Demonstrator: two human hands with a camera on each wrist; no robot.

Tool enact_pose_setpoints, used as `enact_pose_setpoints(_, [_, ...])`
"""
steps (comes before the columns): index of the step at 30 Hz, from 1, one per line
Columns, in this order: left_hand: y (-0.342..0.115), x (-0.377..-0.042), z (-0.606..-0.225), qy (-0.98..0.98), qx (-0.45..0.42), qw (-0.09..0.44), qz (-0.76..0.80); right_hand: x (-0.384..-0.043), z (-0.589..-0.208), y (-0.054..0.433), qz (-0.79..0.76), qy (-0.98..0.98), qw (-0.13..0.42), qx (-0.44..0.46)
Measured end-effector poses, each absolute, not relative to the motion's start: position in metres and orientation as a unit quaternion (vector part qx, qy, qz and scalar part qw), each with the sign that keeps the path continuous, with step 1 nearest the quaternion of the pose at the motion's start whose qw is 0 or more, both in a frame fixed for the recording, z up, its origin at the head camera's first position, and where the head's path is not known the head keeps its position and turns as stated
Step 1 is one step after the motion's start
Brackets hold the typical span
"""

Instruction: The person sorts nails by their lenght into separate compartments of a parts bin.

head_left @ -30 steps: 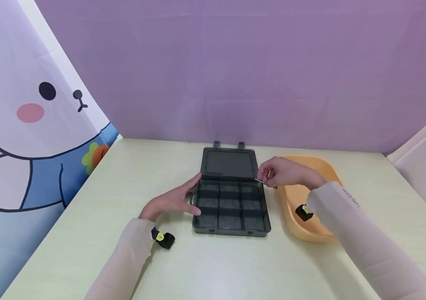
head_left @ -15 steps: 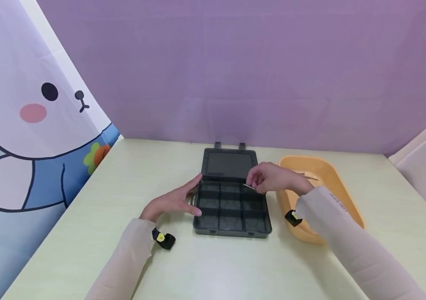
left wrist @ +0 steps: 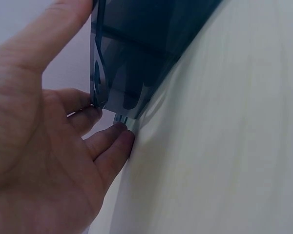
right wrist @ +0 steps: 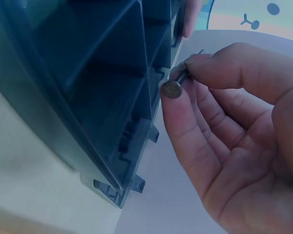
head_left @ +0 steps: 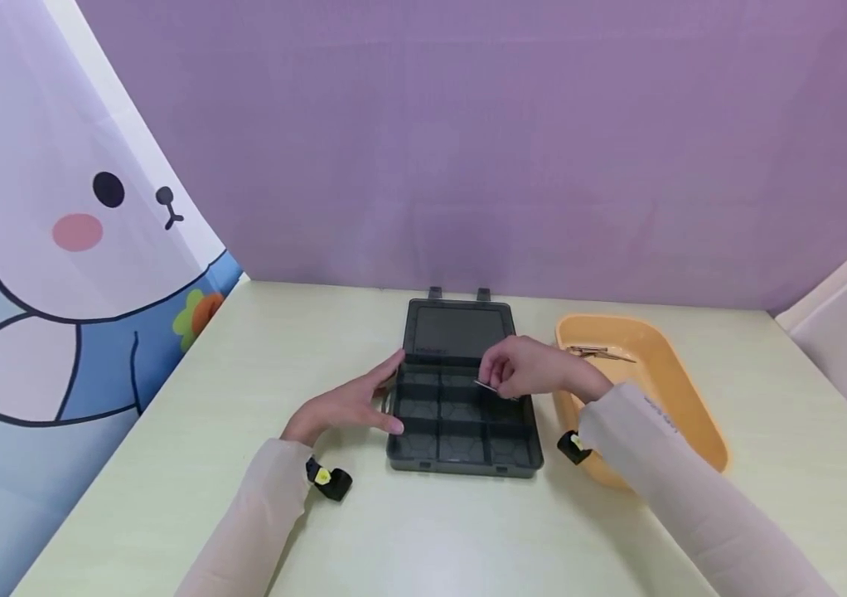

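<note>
My right hand (head_left: 524, 366) pinches a nail (right wrist: 173, 89) between thumb and forefinger, its flat, cross-hatched head showing in the right wrist view. Below this hand, in the head view, stands a dark see-through compartment box (head_left: 461, 468) with its lid (head_left: 457, 332) folded back. The nail lies over the box's right-hand back part. At the box's left side my left hand (head_left: 349, 404) is spread, thumb by the rim and fingertips against the side wall. In the left wrist view the lower fingertips are close to the tabletop.
Right of the box stands an orange tray (head_left: 680, 398) with several nails (head_left: 602, 354) near its back end. My right forearm passes over this tray. A purple backdrop (head_left: 468, 149) rises behind the pale table (head_left: 304, 323).
My right hand has moved left with the nail, from beside the lid's right corner to over the box's compartments. More of the orange tray and its nails shows. My left hand stays at the box.
</note>
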State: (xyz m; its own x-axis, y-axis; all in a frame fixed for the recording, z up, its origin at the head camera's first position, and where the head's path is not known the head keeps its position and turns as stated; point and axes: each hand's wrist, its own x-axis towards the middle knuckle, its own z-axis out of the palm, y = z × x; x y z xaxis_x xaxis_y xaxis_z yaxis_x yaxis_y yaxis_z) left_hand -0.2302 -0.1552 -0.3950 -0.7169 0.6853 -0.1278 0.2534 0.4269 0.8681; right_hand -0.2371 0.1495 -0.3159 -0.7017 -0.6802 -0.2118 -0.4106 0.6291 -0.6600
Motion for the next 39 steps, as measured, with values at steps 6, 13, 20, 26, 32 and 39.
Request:
enact_pose_setpoints(6, [-0.154, -0.231, -0.393, 0.807, 0.293, 0.242, 0.453, -0.233, -0.317, 0.149, -0.292, 0.873, 0.233, -0.315])
enact_pose_setpoints(13, [-0.155, -0.232, -0.394, 0.804, 0.298, 0.241, 0.454, -0.229, -0.318, 0.149, -0.283, 0.879, 0.239, -0.299])
enact_pose_setpoints(20, [-0.155, -0.231, -0.394, 0.806, 0.292, 0.243, 0.454, -0.226, -0.323, 0.151, -0.282, 0.881, 0.246, -0.289])
enact_pose_setpoints(26, [-0.155, -0.23, -0.394, 0.808, 0.29, 0.243, 0.452, -0.225, -0.328, 0.152, -0.278, 0.884, 0.245, -0.286])
enact_pose_setpoints(32, [-0.155, -0.229, -0.394, 0.813, 0.283, 0.244, 0.447, -0.225, -0.33, 0.153, -0.271, 0.89, 0.248, -0.27])
enact_pose_setpoints(39, [-0.155, -0.229, -0.394, 0.814, 0.283, 0.242, 0.446, -0.226, -0.331, 0.153, -0.271, 0.893, 0.245, -0.262])
